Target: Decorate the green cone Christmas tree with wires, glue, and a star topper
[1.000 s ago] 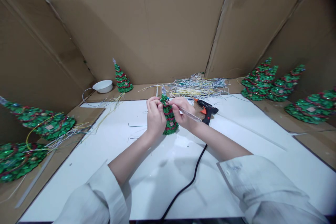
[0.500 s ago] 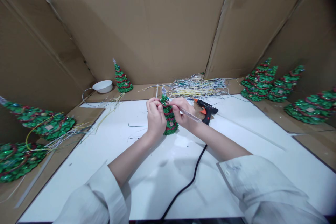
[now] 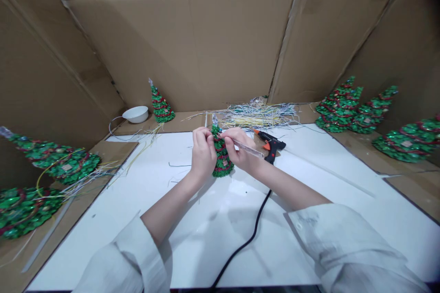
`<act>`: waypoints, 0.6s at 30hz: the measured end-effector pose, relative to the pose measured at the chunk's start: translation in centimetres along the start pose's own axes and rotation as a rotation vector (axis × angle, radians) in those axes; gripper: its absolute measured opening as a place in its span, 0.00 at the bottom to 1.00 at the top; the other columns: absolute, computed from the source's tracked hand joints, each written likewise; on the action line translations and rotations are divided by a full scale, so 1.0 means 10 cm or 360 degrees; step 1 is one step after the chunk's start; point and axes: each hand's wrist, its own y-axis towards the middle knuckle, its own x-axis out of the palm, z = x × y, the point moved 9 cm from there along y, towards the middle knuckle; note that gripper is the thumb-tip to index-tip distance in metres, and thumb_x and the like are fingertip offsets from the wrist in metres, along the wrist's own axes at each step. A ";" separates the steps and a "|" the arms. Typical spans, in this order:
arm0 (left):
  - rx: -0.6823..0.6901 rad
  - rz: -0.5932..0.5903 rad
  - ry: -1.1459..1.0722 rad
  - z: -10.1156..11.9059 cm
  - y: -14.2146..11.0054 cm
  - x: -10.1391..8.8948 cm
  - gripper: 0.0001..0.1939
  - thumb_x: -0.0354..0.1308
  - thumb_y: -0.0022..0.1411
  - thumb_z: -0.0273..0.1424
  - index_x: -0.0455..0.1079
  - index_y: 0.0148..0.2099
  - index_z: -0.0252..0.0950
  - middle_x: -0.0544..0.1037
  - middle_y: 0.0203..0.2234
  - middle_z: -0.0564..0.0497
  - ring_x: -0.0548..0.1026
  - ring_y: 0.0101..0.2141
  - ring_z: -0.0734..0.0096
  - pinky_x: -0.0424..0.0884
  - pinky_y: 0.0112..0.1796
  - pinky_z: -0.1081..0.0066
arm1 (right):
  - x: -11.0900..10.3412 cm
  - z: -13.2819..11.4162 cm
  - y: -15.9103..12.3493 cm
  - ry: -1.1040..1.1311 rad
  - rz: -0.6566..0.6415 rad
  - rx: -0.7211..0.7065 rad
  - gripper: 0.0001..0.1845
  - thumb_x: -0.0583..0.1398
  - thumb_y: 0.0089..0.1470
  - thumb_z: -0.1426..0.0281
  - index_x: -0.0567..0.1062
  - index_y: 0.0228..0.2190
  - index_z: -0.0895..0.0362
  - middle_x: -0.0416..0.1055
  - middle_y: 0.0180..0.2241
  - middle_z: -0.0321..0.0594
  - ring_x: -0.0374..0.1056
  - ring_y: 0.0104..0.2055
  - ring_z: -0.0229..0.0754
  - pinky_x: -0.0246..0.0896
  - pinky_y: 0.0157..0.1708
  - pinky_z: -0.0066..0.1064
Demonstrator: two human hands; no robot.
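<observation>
- A brown cardboard back wall (image 3: pixel 233 50), creased, with upright seams and a level fold across its upper part.
- A cardboard left wall (image 3: pixel 41 78) and a cardboard right wall (image 3: pixel 404 46), standing at angles to it and closing in the space on three sides.
- A white tabletop (image 3: pixel 347 155), smooth and faintly glossy.
- Flat cardboard strips (image 3: pixel 117 149) bordering the tabletop at the left, right and back.
- Cool, pale light, with soft shadows across the tabletop; the upper right corner falls dark.
</observation>
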 end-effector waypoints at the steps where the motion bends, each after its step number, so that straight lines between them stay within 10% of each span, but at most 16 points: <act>1: 0.0007 0.0000 -0.0002 0.01 0.00 0.00 0.04 0.42 0.68 0.28 0.54 0.38 0.39 0.65 0.37 0.47 0.68 0.41 0.66 0.66 0.42 0.66 | 0.00 -0.01 0.01 -0.0015 -0.0012 0.0011 0.07 0.50 0.62 0.74 0.68 0.38 0.54 0.72 0.32 0.39 0.70 0.36 0.38 0.68 0.36 0.30; 18: 0.0088 0.0099 -0.0030 0.02 -0.09 -0.02 0.03 0.44 0.68 0.28 0.56 0.38 0.39 0.66 0.40 0.46 0.68 0.43 0.67 0.67 0.44 0.65 | 0.10 0.14 0.15 0.0050 -0.0266 0.0511 0.12 0.49 0.63 0.69 0.70 0.31 0.56 0.73 0.33 0.41 0.69 0.38 0.41 0.64 0.42 0.32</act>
